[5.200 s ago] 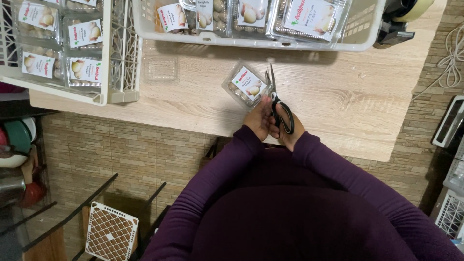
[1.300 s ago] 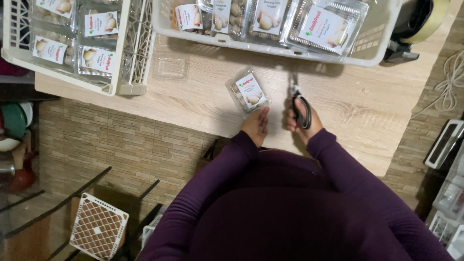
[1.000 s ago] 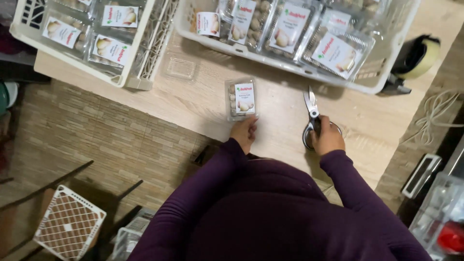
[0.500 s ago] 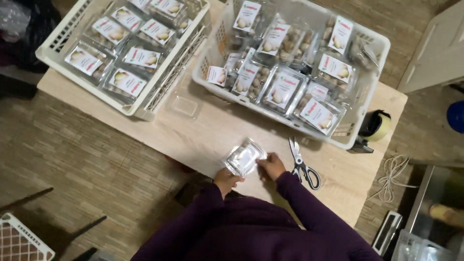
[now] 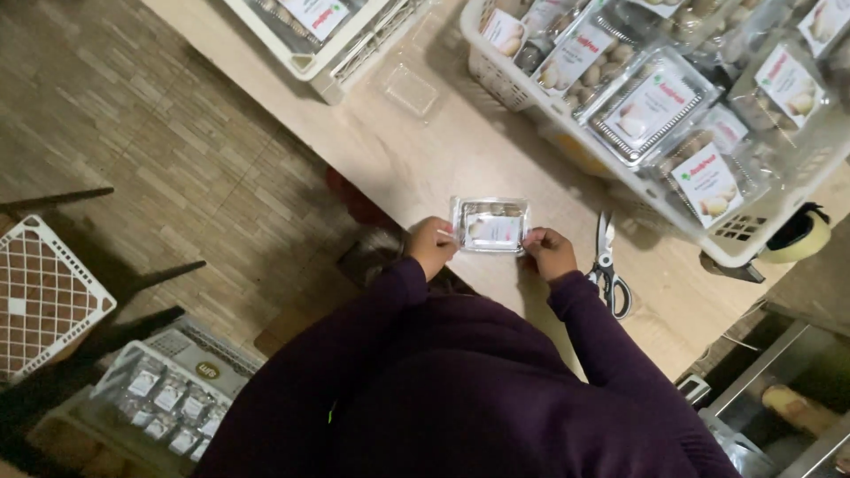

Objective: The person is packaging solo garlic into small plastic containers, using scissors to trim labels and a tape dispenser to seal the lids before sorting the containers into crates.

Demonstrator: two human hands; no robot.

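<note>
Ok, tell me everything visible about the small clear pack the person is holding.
The small clear pack is a rectangular, see-through plastic container with a white label on its lid and pale rounded items inside. It looks shut and lies flat on the wooden table, near its front edge. The left hand grips its left end, the right hand its right end. Scissors lie apart, to its right.

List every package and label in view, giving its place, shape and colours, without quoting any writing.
Small clear pack, white label: on the table, between left hand and right hand.
Clear labelled packs: piled in the white basket, upper right.
Empty clear tray: flat on the table, top centre.
Small labelled packs: floor crate, lower left.
</note>
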